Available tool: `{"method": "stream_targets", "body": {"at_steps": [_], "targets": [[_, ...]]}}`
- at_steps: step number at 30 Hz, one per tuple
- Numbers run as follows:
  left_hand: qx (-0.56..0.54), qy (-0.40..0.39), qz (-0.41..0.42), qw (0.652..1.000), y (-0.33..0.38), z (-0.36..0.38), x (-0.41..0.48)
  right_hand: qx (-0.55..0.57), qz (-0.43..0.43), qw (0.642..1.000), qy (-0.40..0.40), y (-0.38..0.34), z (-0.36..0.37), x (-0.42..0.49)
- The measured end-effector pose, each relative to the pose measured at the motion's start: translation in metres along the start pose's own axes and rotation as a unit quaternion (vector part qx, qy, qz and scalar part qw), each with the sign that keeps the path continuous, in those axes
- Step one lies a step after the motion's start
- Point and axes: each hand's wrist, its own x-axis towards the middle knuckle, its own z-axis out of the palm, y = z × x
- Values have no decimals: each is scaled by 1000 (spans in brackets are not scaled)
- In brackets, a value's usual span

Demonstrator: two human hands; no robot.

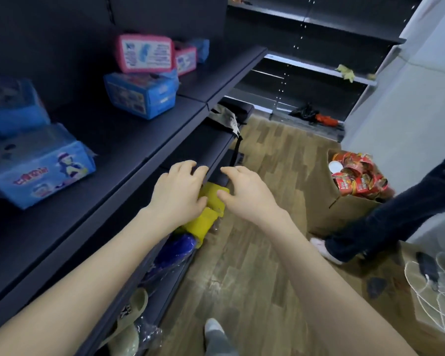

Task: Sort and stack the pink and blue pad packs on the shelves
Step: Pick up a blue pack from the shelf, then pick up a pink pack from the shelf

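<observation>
Both arms are hovering stretched out low by the shelf front. The left hand point(177, 194) is hanging there with its fingers loosely bent, gripping nothing. The right hand point(247, 195) just beside it is doing the same, fingers relaxed and bare, above some yellow items point(213, 199) on the lower level. Off to the near left, a blue pack point(41, 173) is lying on the dark shelf point(118, 140), with another blue pack point(13, 109) sitting behind it, rather blurred. Farther along, a third blue pack point(141, 96) is carrying a pink pack point(145, 53) tilted on top, and a smaller pink pack point(186, 60) is standing just beyond; whether those two are touching, I cannot tell. These are looking like soft, film-wrapped bundles, light, squashy and a bit slick, so I'm judging that a broad hold across the two long sides is going to beat a pinch at a loose corner flap. For room, the shelf is offering bare board between the near and far groups, handy for sliding packs. Its front lip is running close by the hands, and on the right a cardboard box point(319, 201) and another person's leg point(396, 214) are crowding the wooden floor point(242, 253).
</observation>
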Motion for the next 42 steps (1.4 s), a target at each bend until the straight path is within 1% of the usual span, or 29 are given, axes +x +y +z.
{"method": "stream_targets", "body": {"at_steps": [9,13,17,22,26,30,33,37,39,42], "targets": [[18,48,-138,989,-34,-30,67,16,-156,988,-5,-8,-24,120],[18,58,-184,981,-45,-32,86,23,-195,980,-13,-10,-23,153],[4,68,-210,975,-56,-34,102,28,-218,975,-14,-11,-23,180],[-32,83,-233,968,-72,-39,124,37,-220,975,-17,-15,-24,210],[-70,123,-229,963,-88,-48,140,46,-217,975,-26,-26,-25,234],[-78,162,-215,960,-106,-60,161,64,-211,975,-7,-40,-29,257],[-74,177,-235,953,-121,-71,181,89,-202,975,8,-46,-32,278],[-93,197,-270,938,-135,-78,204,142,-189,971,39,-47,-35,304],[-102,212,-271,934,-143,-79,213,190,-174,965,53,-46,-34,314],[-134,232,-281,922,-160,-78,229,278,-151,945,78,-45,-34,332]]}}
